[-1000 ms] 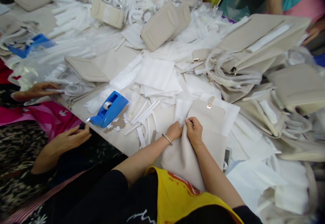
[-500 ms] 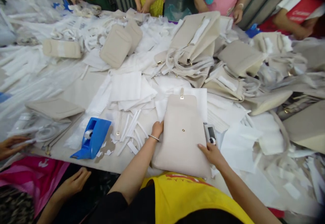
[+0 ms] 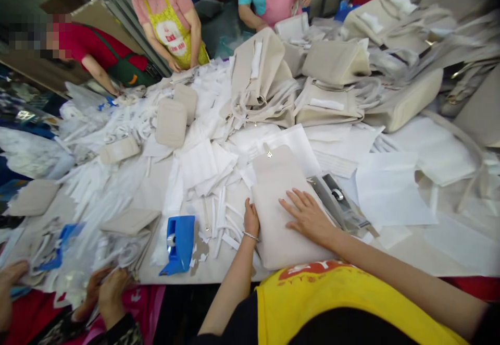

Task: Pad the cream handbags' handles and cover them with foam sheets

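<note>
A flat beige bag (image 3: pixel 275 183) with a small gold clasp at its top lies on the table in front of me. My right hand (image 3: pixel 307 214) rests flat on the bag's lower half, fingers spread. My left hand (image 3: pixel 251 219), with a thin bracelet on the wrist, holds the bag's left edge with curled fingers. White foam strips (image 3: pixel 221 214) lie just left of the bag.
A blue tape dispenser (image 3: pixel 177 243) stands at the near left edge. A grey tape dispenser (image 3: pixel 339 201) lies right of the bag. Beige bags (image 3: pixel 258 74) and white sheets (image 3: pixel 390 188) cover the table. Other people stand across the table; another person's hands (image 3: pixel 105 295) work at my left.
My right hand has moved from the bag's lower right corner onto its face and flattened. The view has swung left and tilted up, so more people across the table show.
</note>
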A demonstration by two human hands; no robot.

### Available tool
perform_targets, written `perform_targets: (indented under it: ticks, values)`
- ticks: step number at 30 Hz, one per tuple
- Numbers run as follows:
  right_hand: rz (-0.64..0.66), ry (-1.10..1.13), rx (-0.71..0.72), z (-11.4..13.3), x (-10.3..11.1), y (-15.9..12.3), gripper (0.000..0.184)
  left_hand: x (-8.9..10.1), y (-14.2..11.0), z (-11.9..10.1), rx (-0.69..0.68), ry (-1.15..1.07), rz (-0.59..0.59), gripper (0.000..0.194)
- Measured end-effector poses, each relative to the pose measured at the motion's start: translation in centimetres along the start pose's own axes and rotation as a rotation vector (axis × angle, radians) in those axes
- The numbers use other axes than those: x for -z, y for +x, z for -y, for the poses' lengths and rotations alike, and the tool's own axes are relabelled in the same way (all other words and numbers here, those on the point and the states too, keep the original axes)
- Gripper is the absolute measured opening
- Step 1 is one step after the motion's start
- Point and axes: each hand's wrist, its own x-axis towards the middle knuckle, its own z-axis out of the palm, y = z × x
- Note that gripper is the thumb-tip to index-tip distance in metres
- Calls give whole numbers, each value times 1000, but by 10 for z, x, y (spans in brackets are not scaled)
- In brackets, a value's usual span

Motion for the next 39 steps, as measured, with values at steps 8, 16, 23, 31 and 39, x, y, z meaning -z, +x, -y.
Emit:
perform_targets:
  ticks: [8, 16, 23, 31, 39]
  values:
    - [165, 60, -116, -14, -60, 10, 69, 16, -22, -27, -167, 52, -153, 36]
    - [215, 153, -120, -14, -51, 20, 77, -2, -33, -44, 1, 291, 6, 47]
    - [153, 224, -111, -17, -47, 20, 74, -2, -16, -40, -58, 542, 40, 34]
    - [-518, 486, -313, -102, 13, -7, 28, -7, -10, -40, -100, 627, 36, 43]
    - [-245, 31, -1451, -291, -9, -137, 48, 21, -12, -63, -34, 461, -79, 42]
